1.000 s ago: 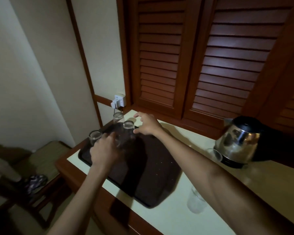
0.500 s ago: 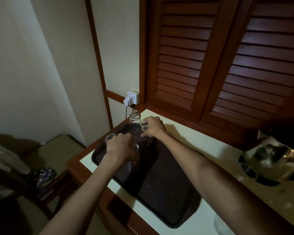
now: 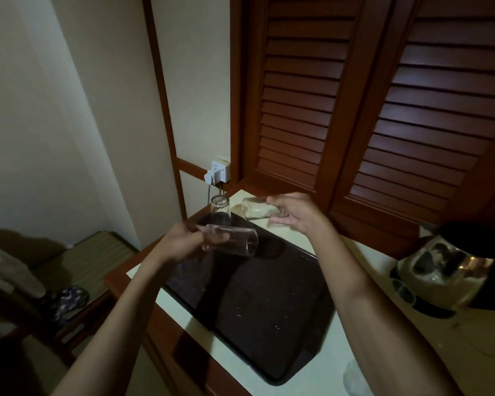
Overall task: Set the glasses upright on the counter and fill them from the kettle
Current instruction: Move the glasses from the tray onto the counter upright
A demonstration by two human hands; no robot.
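Note:
My left hand (image 3: 183, 242) grips a clear glass (image 3: 235, 241) that lies on its side in the air above the dark tray (image 3: 269, 310), mouth pointing right. In my right hand (image 3: 297, 212) a second clear glass (image 3: 255, 211) is held sideways above the far end of the counter (image 3: 355, 252). A third glass (image 3: 220, 207) stands at the tray's far corner. The steel kettle (image 3: 446, 270) with a black lid and base sits at the right on the counter. Another glass (image 3: 357, 378) shows faintly at the bottom edge, partly behind my right forearm.
Brown louvred shutters (image 3: 355, 95) rise behind the counter. A white wall socket with a plug (image 3: 217, 174) is at the back left. A small glass (image 3: 403, 290) stands by the kettle base. To the left, lower down, a wooden rack (image 3: 77, 267) holds cloth items.
Both hands have lifted a glass off the tray and tipped it sideways. The view has shifted left, so the kettle sits nearer the right edge.

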